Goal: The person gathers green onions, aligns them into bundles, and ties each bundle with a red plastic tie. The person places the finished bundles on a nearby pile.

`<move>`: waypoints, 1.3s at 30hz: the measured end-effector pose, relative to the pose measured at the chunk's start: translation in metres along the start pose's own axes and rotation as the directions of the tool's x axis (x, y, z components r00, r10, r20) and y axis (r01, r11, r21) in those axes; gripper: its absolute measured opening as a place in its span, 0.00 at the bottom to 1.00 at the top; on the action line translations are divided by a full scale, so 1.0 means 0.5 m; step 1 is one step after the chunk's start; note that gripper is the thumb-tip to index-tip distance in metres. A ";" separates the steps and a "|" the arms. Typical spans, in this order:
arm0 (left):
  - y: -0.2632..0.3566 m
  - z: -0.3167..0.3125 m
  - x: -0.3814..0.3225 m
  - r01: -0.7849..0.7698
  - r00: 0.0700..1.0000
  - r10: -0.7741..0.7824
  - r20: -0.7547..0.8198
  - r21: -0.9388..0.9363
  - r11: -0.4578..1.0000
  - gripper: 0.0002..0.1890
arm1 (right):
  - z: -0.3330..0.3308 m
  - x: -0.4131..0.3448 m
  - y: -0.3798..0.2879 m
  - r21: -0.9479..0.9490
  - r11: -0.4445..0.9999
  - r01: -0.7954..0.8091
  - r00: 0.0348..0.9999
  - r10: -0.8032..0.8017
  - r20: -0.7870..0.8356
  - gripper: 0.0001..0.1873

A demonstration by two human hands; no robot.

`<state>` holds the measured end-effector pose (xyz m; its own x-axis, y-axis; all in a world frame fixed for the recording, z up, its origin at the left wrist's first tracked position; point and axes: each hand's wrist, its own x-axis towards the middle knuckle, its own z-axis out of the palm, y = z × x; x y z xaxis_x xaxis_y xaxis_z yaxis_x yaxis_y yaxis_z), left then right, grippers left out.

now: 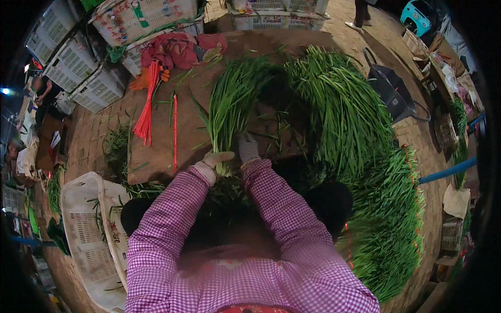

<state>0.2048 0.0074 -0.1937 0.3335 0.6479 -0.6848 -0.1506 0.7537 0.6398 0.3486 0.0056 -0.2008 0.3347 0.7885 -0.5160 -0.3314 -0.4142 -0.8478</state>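
Observation:
My gloved left hand [216, 159] is closed around the pale stem ends of a bunch of long green leafy vegetables, possibly garlic chives [235, 101], at the near edge of a wooden board [156, 113]. Just right of the stems is my gloved right hand [248, 148]; whether it grips any is unclear. A large loose heap of the same greens [336, 98] covers the board's right side. On the left lie one red tie strip [175, 133] and a bundle of red strips [148, 109].
Tied bunches of greens [391, 227] are piled at my right. A white plastic crate [84, 234] stands at my left, with stacked crates [145, 19] beyond the board. Red cloth [172, 51] lies at the far edge. A dark bag [391, 92] rests on the brick floor. People are in the background.

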 end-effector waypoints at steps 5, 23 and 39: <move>-0.002 -0.045 0.059 0.053 0.997 -0.049 -0.058 0.063 0.997 0.17 | -0.038 -0.002 -0.021 -0.205 0.979 0.023 0.990 0.006 0.141 0.30; 0.007 -0.017 0.031 0.009 0.994 -0.003 -0.112 0.055 0.998 0.13 | -0.105 0.135 0.101 -0.651 0.539 0.534 0.835 -0.213 0.508 0.18; 0.012 -0.033 0.022 0.112 0.970 -0.034 0.240 -0.319 0.941 0.25 | -0.112 0.037 0.003 -0.520 0.782 0.343 0.899 -0.113 0.423 0.25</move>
<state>0.1923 0.0207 -0.2030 0.5522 0.5767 -0.6021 -0.4016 0.8169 0.4141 0.4038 -0.0059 -0.2185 -0.0349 0.9481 -0.3161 0.3142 -0.2899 -0.9040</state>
